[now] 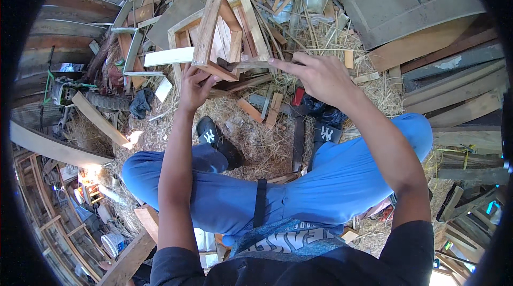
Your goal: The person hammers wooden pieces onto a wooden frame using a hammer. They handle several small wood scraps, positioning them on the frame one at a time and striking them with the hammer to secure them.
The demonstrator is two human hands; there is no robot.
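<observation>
In front of me stands a small wooden frame (206, 35), built from pale slats joined into an open box shape. My left hand (196, 87) is closed around its near lower corner, thumb along the bottom slat. Stretched to the right of that corner is a hammer (251, 64) with a dark metal head and a pale wooden handle. The head lies against the frame's lower slat. At the handle's far end, my right hand (323, 76) grips with its fingertips; part of the grip is hidden. A second, wider wooden frame (181, 32) sits behind the first.
Straw (267, 149) and wood offcuts (274, 109) cover the ground between my shoes. A dark flat strip (298, 144) lies near my right foot. Stacked boards (459, 93) line the right side; a large panel (409, 0) leans at the back right. A white bucket (112, 243) stands lower left.
</observation>
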